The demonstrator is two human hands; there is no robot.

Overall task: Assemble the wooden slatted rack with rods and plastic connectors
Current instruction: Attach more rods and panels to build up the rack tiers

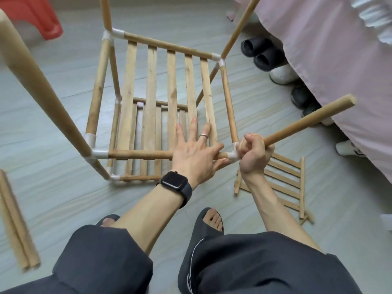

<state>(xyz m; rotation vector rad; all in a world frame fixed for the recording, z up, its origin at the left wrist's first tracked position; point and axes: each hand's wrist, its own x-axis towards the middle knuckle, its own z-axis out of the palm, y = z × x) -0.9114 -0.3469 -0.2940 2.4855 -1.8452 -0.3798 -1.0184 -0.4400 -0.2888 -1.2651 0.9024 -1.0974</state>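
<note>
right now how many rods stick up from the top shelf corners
4: near left rod, far left rod, far right rod, and near right rod, gripped by the right hand. None looks hidden.

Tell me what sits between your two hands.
In the head view, a white plastic connector sits between the left hand and the right hand, which grips a rod.
</note>
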